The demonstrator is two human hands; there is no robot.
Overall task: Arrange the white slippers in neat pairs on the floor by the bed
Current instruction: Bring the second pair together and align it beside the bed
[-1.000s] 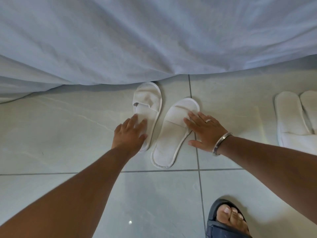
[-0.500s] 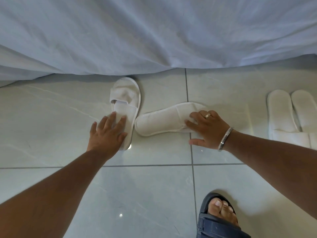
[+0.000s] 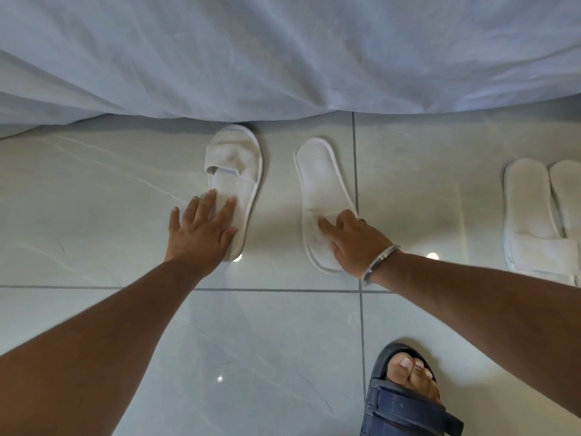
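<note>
Separately, hands [image 3: 201, 234] [image 3: 355, 240] press two white slippers [image 3: 234, 158] [image 3: 317, 171].

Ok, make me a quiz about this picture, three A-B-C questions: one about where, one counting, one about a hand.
1. How is the left hand? A) in a fist B) lifted in the air C) flat on a slipper
2. How many white slippers show? A) two B) four C) six
3. Where does the side-by-side pair lie? A) left of the left hand B) between the hands C) right of the right hand
Answers: C, straight fingers spread on its heel end; B, one under each hand plus the pair; C, it lies at the far right.
</note>
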